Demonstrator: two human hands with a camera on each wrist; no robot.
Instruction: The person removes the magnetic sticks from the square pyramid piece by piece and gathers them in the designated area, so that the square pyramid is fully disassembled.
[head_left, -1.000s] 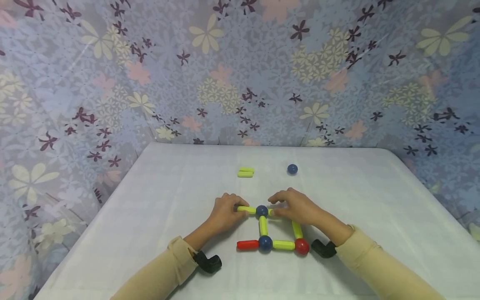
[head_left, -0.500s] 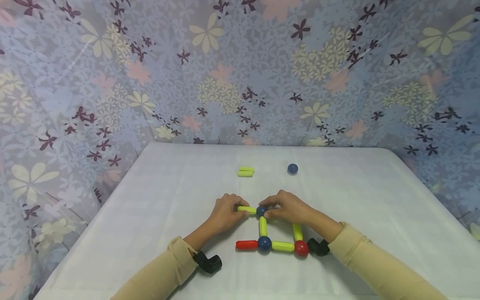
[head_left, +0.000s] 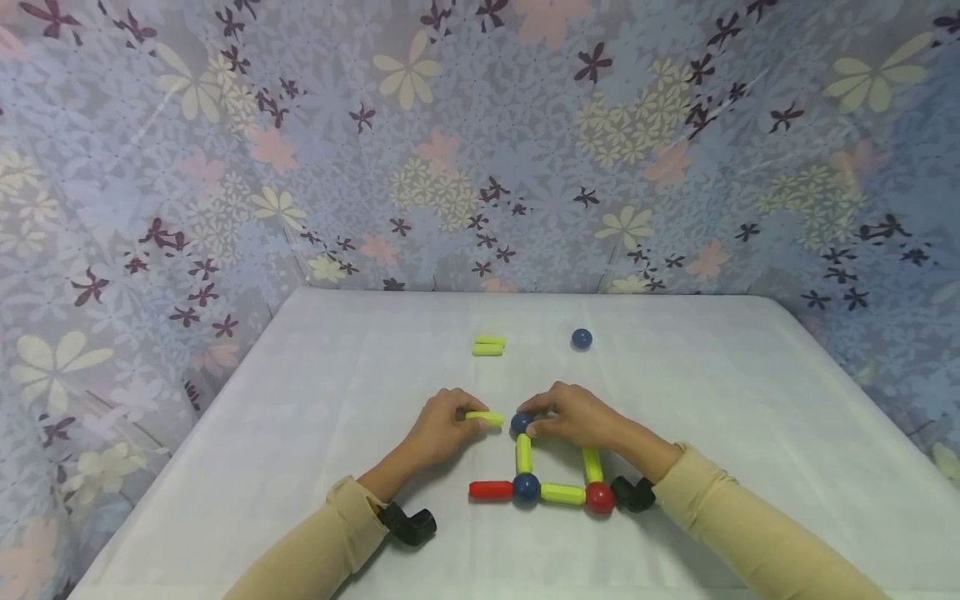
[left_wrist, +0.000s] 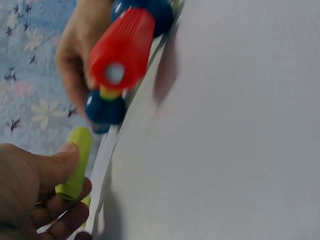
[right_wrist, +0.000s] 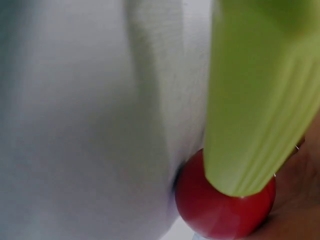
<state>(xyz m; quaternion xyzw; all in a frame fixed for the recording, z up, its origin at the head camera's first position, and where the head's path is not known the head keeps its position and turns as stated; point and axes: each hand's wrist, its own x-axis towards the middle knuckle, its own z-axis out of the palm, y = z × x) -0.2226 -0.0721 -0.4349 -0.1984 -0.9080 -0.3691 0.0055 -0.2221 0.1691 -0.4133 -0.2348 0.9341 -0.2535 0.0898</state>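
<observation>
My left hand (head_left: 442,429) pinches a yellow-green magnetic rod (head_left: 486,418) between thumb and fingers; the left wrist view shows this rod (left_wrist: 75,162) apart from the assembly. My right hand (head_left: 576,417) holds the blue ball (head_left: 521,424) at the assembly's far left corner. From that ball a yellow-green rod (head_left: 524,454) runs to a nearer blue ball (head_left: 527,488), which carries a red rod (head_left: 491,490) pointing left. Another rod (head_left: 562,494) joins it to a red ball (head_left: 599,497), also seen low in the right wrist view. My right hand hides the far right corner.
Farther back on the white-covered table (head_left: 360,350) lie two yellow-green rods (head_left: 487,345) side by side, with a loose blue ball (head_left: 581,338) to their right. A flowered cloth (head_left: 480,142) hangs behind. Black wrist cameras sit close to the table, the right one beside the red ball.
My right hand has moved left onto the far blue ball. The rod in my left hand has come off that ball and shifted slightly left.
</observation>
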